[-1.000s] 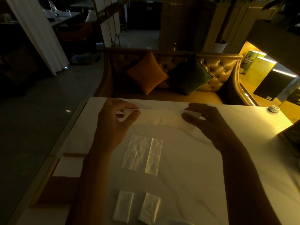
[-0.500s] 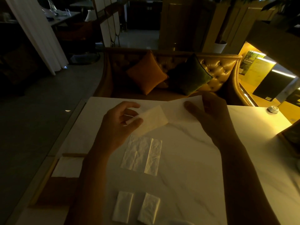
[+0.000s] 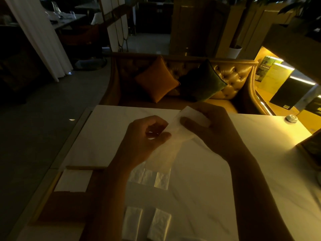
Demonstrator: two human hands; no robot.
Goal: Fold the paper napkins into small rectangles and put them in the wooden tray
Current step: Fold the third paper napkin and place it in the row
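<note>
Both hands hold a thin white paper napkin (image 3: pixel 166 150) above the marble table (image 3: pixel 217 188). My left hand (image 3: pixel 144 141) pinches its left edge between thumb and fingers. My right hand (image 3: pixel 215 131) grips its upper end, and the sheet hangs down loose between them. Below the hanging sheet lies an empty clear plastic wrapper (image 3: pixel 152 178). Two napkin packs (image 3: pixel 147 223) rest side by side near the front edge. At the left stands the wooden tray (image 3: pixel 57 206) with one folded white napkin (image 3: pixel 73 180) in its far end.
A tufted leather sofa (image 3: pixel 232 79) with an orange and a dark green cushion faces the table's far edge. A small round white object (image 3: pixel 291 117) sits at the far right corner. A dark object (image 3: pixel 312 146) stands at the right edge.
The napkin was stretched flat between both hands; my right hand has lifted its end up and toward the left hand, so the sheet now hangs down opened out.
</note>
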